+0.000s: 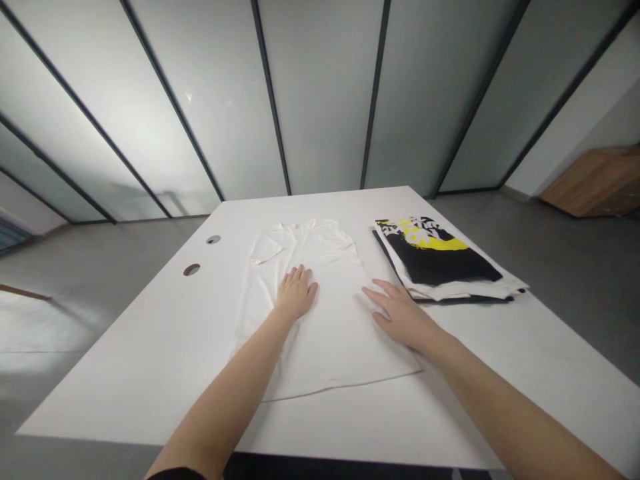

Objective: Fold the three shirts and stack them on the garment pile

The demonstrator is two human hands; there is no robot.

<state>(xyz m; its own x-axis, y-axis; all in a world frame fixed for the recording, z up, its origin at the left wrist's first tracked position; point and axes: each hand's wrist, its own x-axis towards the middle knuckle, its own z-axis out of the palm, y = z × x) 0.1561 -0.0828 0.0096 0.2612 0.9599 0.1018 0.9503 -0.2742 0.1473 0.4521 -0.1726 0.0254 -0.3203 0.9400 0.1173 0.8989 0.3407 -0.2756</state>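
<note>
My left hand (296,292) lies open, fingers spread, pressing the white cotton T-shirt (330,347) flat without pinching; even palm pressure suits this. My right hand (400,317), also spread, rests at the shirt's right edge, near a folded black-and-yellow printed garment (435,257). The white table (125,373) stands on a grey floor (75,280) before frosted glass panels (320,100).

Both arms (220,400) stretch out forward, left hand (296,293) pressed flat palm-down, right hand (404,319) flat too, fingers (381,291) spread and angled inward.
</note>
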